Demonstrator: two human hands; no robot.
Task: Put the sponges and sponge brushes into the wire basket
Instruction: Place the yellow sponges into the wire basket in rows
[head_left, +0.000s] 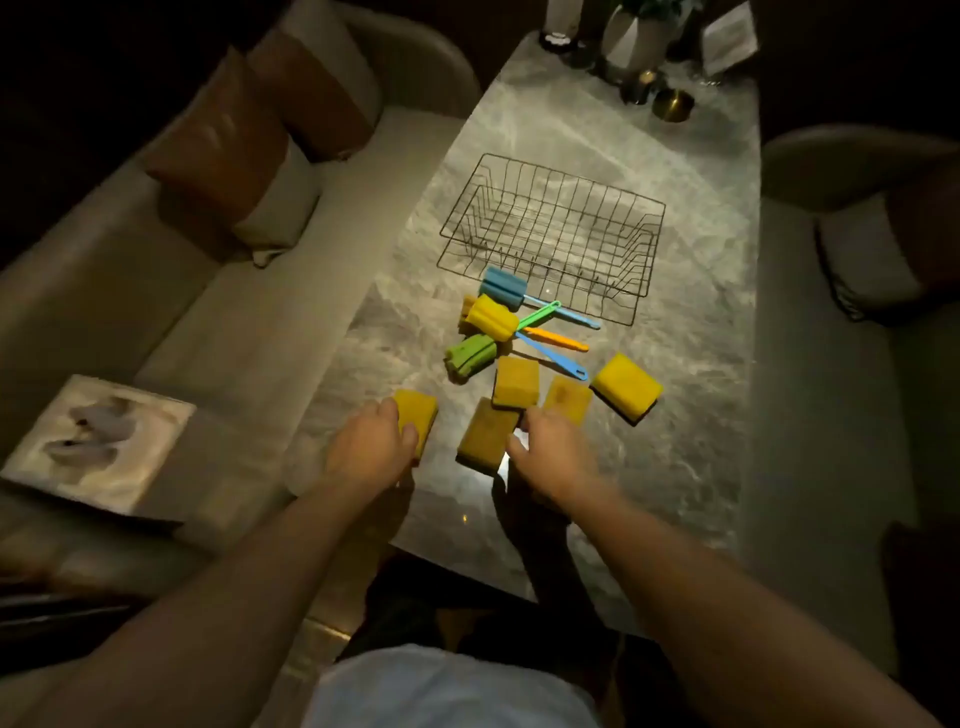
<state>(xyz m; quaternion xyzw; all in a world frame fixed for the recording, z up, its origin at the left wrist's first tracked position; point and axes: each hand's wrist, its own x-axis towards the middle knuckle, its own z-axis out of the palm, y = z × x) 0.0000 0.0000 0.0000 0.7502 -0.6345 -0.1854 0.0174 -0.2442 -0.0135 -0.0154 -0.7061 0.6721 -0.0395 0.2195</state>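
Marble table (691, 467): the long grey work surface running away from you, flanked by a beige sofa (171, 322) on the left that carries brown cushions (218, 150).

Wire basket (553, 234): dark, rectangular, standing on the table beyond the sponges; nothing lies inside it.

Your left hand (371, 449): resting on the nearest-left yellow sponge (418, 423), fingers curled over its near edge and thumb on top, closing round it; the sponge sits on the table.

Your right hand (558, 454): placed between two sponges, fingertips touching the edge of the dull yellow sponge (488, 434) and the one behind it (566, 397). Whether the fingers have closed on either cannot be told.

Remaining sponges: one (516, 381) in the middle of the group, overlapping the dull one, and a bright one (626, 384) set apart to the right, dark scouring layer underneath.

Sponge brushes: a blue-headed brush (503, 287) just beside the basket's near wall, a yellow-headed brush (491, 318) and a green-headed brush (470, 356), heads to the left, thin handles crossing to the right.
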